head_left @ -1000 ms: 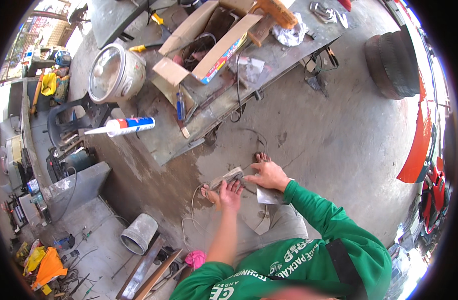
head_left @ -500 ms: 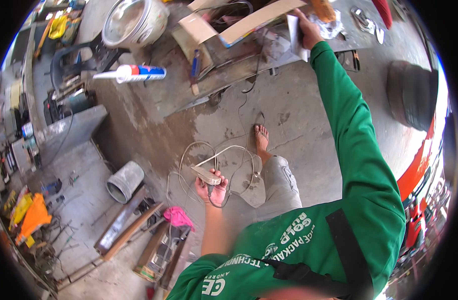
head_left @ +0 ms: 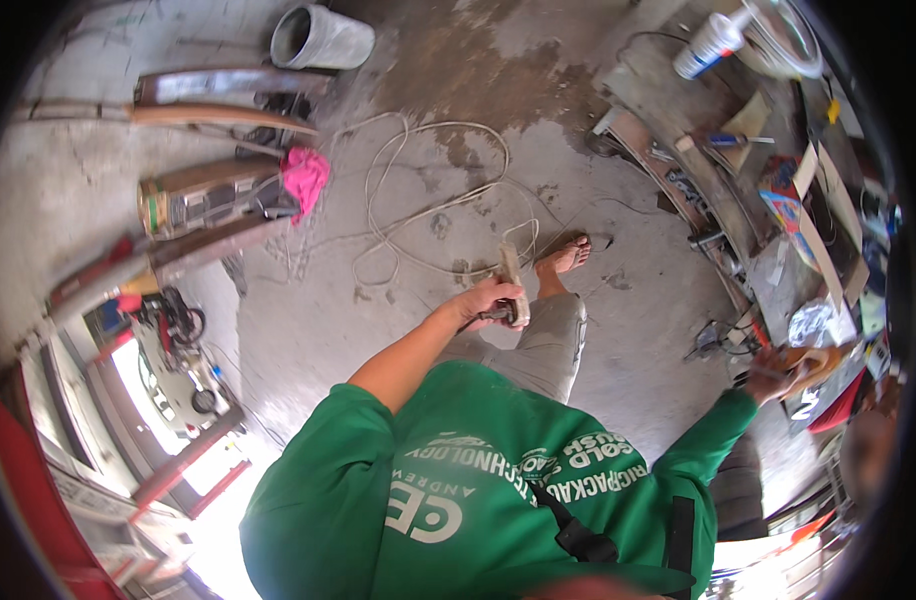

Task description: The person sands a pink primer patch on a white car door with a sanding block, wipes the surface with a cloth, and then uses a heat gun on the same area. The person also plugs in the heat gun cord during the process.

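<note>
My left hand [head_left: 490, 298], in front of my lap, is closed round an extension socket [head_left: 513, 272]. A dark plug and lead sit at its lower end, and its pale cable [head_left: 388, 238] lies in loose loops on the floor. Far to the right, my right hand [head_left: 768, 377] is at the edge of the workbench [head_left: 778, 290], against an orange-brown object [head_left: 816, 368] whose kind I cannot make out. Its fingers are blurred, so whether they grip anything is unclear. Beside that hand lies crumpled clear plastic [head_left: 816, 325], next to an open cardboard box [head_left: 826, 245].
A screwdriver [head_left: 733, 140] and a sealant tube [head_left: 710, 48] lie farther back on the bench, near a white bucket [head_left: 786, 40]. At the left are a grey bucket [head_left: 328, 40], long wooden pieces [head_left: 218, 118] and a pink cloth [head_left: 304, 180]. My bare foot [head_left: 568, 256] rests near the cable.
The view has swung left, so the bench now appears at the right. My right hand has left the box flap for the orange-brown object. My left hand still holds the extension socket.
</note>
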